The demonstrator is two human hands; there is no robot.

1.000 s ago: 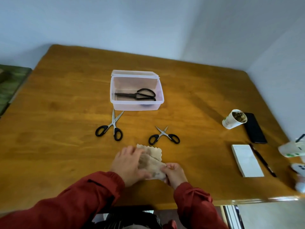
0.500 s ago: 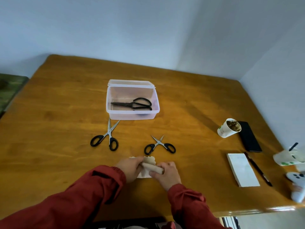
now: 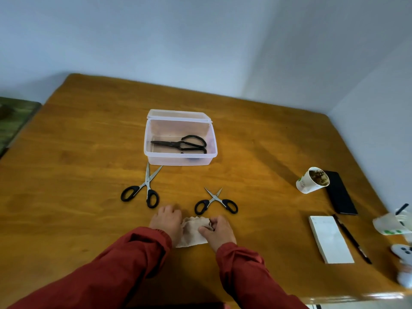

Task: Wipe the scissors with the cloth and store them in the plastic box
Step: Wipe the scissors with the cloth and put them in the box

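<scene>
A clear plastic box with its lid open stands mid-table, and black scissors lie inside it. In front of the box lie two more pairs with black handles: large scissors on the left and small scissors on the right. A beige cloth lies bunched on the table near the front edge. My left hand rests on the cloth's left side. My right hand pinches the cloth's right side between thumb and fingers.
The wooden table carries, at the right, a tipped paper cup, a black phone, a white notepad, a pen, a plastic cup with a straw and a white controller.
Both hands have gathered the cloth into a smaller bunch between them. The left hand slid off the top to its left side. The view tilted upward; the scissors and box stayed put.
</scene>
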